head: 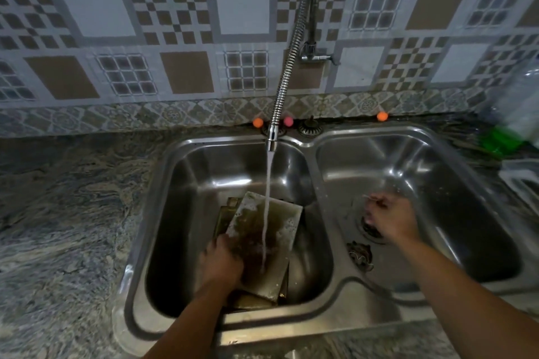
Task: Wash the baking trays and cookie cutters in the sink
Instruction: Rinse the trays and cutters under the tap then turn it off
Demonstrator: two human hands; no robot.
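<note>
A soiled rectangular metal baking tray (264, 237), tilted in the left basin of the steel double sink (309, 151), is gripped at its seven o'clock edge by the left hand (222, 264); water from the coiled chrome tap (284, 79) is received on it. A small metal cookie cutter (361, 255) lies in the right basin, at seven o'clock of the right hand (392, 220), whose fingers are curled; whether anything is pinched cannot be told.
</note>
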